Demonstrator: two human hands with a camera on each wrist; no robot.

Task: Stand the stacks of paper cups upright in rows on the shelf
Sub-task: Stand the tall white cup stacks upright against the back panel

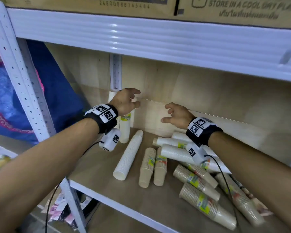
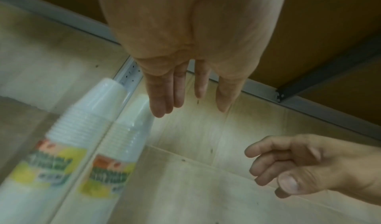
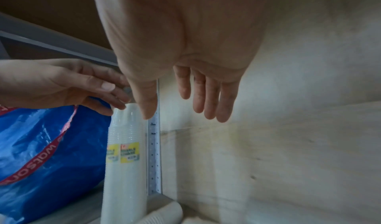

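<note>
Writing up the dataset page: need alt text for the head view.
Both bare hands, left hand and right hand, hover empty over a wooden shelf. Two white paper cup stacks stand upright at back left; white and brown wrapped stacks lie scattered.

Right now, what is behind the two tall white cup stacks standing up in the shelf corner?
Behind the two upright white cup stacks stands a white perforated metal post against the pale wooden back panel. The post's foot and the corner behind the stacks are hidden.

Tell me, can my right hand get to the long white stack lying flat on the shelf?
Probably yes: the right hand is empty, and the white stack lies exposed, nothing covering it.
</note>
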